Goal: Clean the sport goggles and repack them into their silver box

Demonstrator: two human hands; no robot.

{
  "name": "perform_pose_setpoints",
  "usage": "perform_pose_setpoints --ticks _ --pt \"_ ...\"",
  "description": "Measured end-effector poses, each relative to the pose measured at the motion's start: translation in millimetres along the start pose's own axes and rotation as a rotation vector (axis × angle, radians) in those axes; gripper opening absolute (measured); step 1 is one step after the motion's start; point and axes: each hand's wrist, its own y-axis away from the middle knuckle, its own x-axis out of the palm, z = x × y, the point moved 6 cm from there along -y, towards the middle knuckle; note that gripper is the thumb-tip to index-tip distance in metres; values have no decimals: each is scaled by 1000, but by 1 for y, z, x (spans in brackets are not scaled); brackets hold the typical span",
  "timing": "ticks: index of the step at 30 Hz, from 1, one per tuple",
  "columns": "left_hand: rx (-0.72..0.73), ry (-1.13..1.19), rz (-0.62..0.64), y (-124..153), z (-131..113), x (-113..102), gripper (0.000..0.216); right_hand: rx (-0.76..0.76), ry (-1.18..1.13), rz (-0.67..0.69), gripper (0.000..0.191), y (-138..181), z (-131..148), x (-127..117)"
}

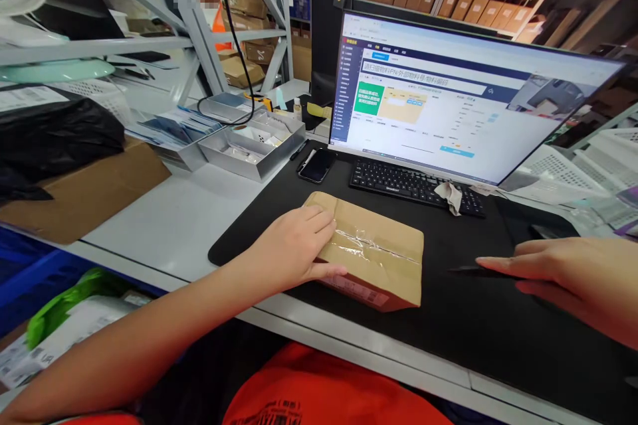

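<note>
A small brown cardboard box [379, 259], sealed with clear tape, lies on the black desk mat [448, 332] in front of me. My left hand [294, 246] rests on its left end, fingers over the top and thumb against the near side. My right hand [573, 275] is off to the right of the box, fingers pinched on a thin dark blade or pen-like tool [468, 271] that points toward the box. The tool's tip stops short of the box.
A black keyboard [413, 184] with a crumpled scrap sits behind the box, under a large monitor [458, 99]. A phone [318, 165] lies left of the keyboard. Metal trays [249, 146], a cardboard sheet [84, 192] and shelving stand to the left. Another person is behind the shelving.
</note>
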Motion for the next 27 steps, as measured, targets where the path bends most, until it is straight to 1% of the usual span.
perform_pose_setpoints --ticks 1,2,3,5,6,7,9,11,13,14,16,18,20,22,24,26,27 --pt "-2 16 1 0 1 0 63 -27 4 75 35 -5 0 2" --pt "0 26 0 -1 2 0 62 -25 3 111 37 -12 2 5" --pt "6 28 1 -1 3 -1 61 16 -8 97 39 -22 5 7" --pt "26 8 -1 -2 3 -2 59 168 -85 -49 44 -44 15 15" --pt "36 -11 1 -3 2 -2 58 220 -150 -90 52 -55 23 26" --pt "39 -30 6 -3 1 -2 58 238 -229 -109 62 -66 32 40" --pt "30 -62 28 -5 -1 -2 56 208 -374 -66 82 -85 50 72" --pt "3 -66 68 -9 -1 -1 54 164 -531 38 86 -98 60 102" --pt "-30 -20 123 -16 0 0 49 148 -705 117 82 -103 62 121" --pt "-48 17 149 -20 1 0 47 153 -793 133 80 -103 61 126" --pt "-89 91 190 -28 5 1 46 193 -944 119 80 -102 57 131" --pt "-122 139 211 -35 9 1 45 262 -1056 81 80 -99 54 135" --pt "-123 173 208 -38 12 0 44 342 -1135 22 77 -95 52 138" --pt "-116 186 174 -37 14 -1 47 404 -1185 -49 75 -91 50 140" --pt "-114 163 119 -34 15 -4 53 425 -1210 -88 73 -89 50 143" --pt "-89 106 26 -31 14 -8 56 418 -1223 -95 71 -89 49 145" --pt "-56 66 -54 -29 12 -12 56 416 -1230 -96 71 -89 48 145"
